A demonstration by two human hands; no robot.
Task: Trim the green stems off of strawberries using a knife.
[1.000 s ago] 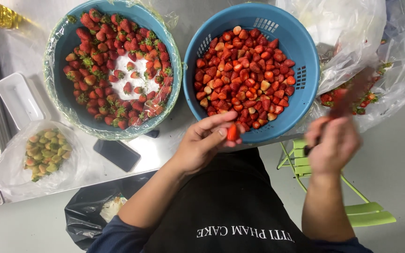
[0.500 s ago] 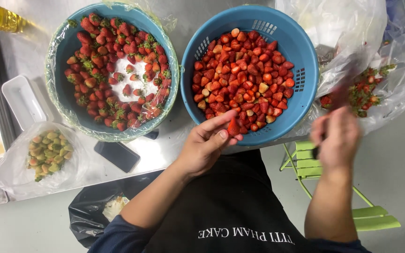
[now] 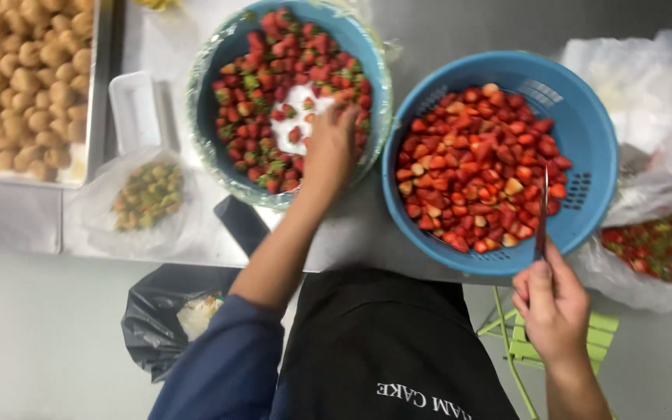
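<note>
My left hand (image 3: 330,149) reaches into a teal bowl (image 3: 210,117) lined with clear film and full of whole strawberries (image 3: 262,85) with green tops. Its fingertips rest among the berries near a bare white patch in the middle; whether they grip one is hidden. My right hand (image 3: 552,305) is below the table edge, shut on a knife (image 3: 542,211) whose blade points up over the near rim of a blue colander (image 3: 589,128). The colander holds trimmed red strawberries (image 3: 480,167).
A metal tray of round beige pastries (image 3: 25,78) stands at the far left, a small white tub (image 3: 138,109) beside it. A clear bag of green tops (image 3: 148,196), a dark flat object (image 3: 241,224), a black bin bag (image 3: 161,315), a plastic bag of strawberries (image 3: 656,245) and a green stool (image 3: 524,346) surround me.
My left hand left the colander's near rim, where it held a strawberry, and moved left into the teal bowl. My right hand with the knife shifted left towards the colander. The view moved closer.
</note>
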